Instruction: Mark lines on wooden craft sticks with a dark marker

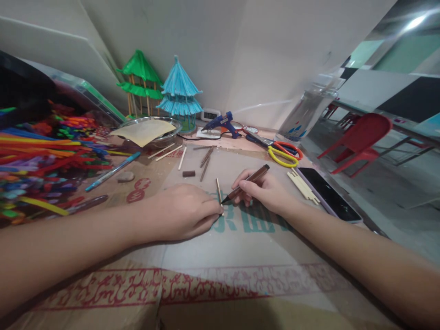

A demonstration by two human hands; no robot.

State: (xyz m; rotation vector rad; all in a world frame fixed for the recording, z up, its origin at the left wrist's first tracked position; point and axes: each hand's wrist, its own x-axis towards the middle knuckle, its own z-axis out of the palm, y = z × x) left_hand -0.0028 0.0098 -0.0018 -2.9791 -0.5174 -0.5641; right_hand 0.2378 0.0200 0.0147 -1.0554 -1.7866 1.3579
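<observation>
While the left hand [185, 211] pins a wooden stick [218, 187] flat on the cardboard-covered worktop [220, 261], grip pinched on its near end, the right hand [264, 192] at its 3 o'clock has its grip wrapped round a brown marker [247, 182], tip touching the stick. Further out there's a phone [328, 192] at 3 o'clock, scissors [285, 153] at 1, and a blue glue gun [222, 123] at 12.

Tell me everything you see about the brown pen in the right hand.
The brown pen is slim, dark and smooth, likely plastic, uncapped, with a fine tip. It is tilted, rear end up and away, tip down at a thin pale stick that the left hand pins to the cardboard. The right hand grips its lower half.
</observation>
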